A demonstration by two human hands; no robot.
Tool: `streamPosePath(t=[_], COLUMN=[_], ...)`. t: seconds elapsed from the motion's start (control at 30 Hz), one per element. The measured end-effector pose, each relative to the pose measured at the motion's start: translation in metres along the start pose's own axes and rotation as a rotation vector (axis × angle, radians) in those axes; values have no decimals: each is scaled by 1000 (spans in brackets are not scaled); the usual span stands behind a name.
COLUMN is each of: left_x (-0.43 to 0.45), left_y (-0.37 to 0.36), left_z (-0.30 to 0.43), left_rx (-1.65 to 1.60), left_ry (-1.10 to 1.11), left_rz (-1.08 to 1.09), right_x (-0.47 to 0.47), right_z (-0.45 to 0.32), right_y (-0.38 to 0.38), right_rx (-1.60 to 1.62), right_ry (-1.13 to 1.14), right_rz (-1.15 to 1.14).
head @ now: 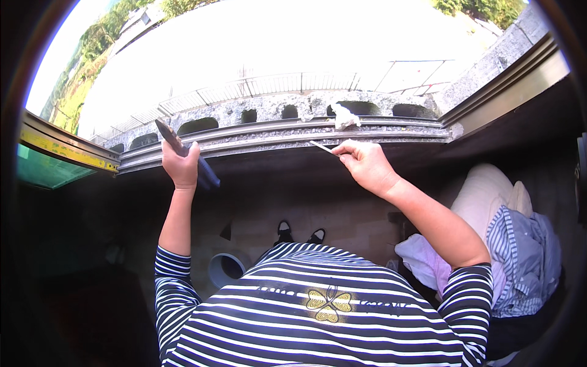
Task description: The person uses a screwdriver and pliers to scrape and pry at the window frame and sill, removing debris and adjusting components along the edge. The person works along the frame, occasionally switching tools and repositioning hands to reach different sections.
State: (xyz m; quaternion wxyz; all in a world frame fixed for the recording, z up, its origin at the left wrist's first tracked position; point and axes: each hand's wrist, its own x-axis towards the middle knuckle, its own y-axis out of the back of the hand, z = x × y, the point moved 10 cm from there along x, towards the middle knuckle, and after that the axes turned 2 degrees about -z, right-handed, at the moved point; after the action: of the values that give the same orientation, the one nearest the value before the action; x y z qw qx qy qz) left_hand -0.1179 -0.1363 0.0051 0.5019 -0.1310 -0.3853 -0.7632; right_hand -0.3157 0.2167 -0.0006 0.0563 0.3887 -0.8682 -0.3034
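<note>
My left hand (179, 164) is closed around a pair of pliers (168, 134), whose dark, worn jaws point up and left and whose blue handles (208, 173) stick out below the hand. My right hand (364, 165) pinches a thin, pale rod-like tool (323, 147) between thumb and fingers, its tip close to the inner edge of the window track (275, 137). Grit fills the grooves of this metal track. A crumpled white tissue or cloth (345, 117) lies on the track, above and left of my right hand.
Beyond the track runs a rough concrete ledge (270, 103) with holes, then a metal railing (301, 82). Window frame sides (509, 87) rise at both ends. A round bucket (227, 269) stands on the floor at lower left; piled clothes (527, 261) lie at right.
</note>
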Motion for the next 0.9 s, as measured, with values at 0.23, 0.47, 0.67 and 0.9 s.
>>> streamPosePath(t=[0.23,0.47,0.67,0.9], left_x=[-1,-2,3,0], left_y=[0,2,-2,-4], left_z=[-3,-6,-1,2], left_rx=[-5,-41,-52,-91], left_ry=[0,3,29,22], left_rz=[-2,28,-25,-76], right_x=[5,33,14,17], right_z=[18,-37,14,-8], right_y=[-14,8,-7,-2], right_rx=[87,-276,234,162], right_ry=[-166,-115,-566,-367], right_rz=[-13,-146,-229,-180])
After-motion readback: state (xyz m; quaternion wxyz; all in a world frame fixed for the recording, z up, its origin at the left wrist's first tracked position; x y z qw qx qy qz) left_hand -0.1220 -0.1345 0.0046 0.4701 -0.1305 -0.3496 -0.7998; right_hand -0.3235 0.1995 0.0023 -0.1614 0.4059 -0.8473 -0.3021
